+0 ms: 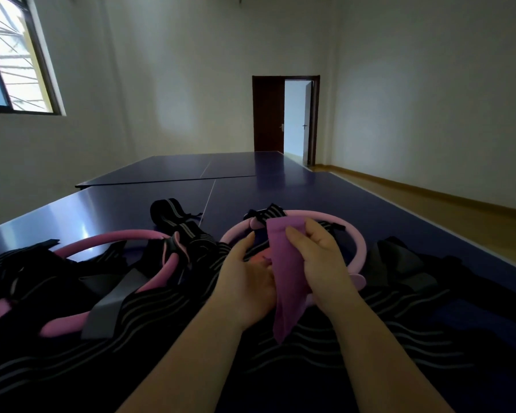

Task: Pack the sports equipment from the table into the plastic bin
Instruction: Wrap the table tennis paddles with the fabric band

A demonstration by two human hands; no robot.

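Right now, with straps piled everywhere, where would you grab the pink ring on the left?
Take the pink ring by its far arc, from above: that stretch lies bare on the table, while black straps drape over its near side. The right hand grips the purple band, so the open left hand suits better.

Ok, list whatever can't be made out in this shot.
Plastic bin: nowhere in the head view, so its place is unknown.
Right pink ring: its near arc is hidden behind the right hand, the left hand and the purple band.
Left pink ring: partly buried under the black striped straps.
Dark bundle at far right: too dim to identify.
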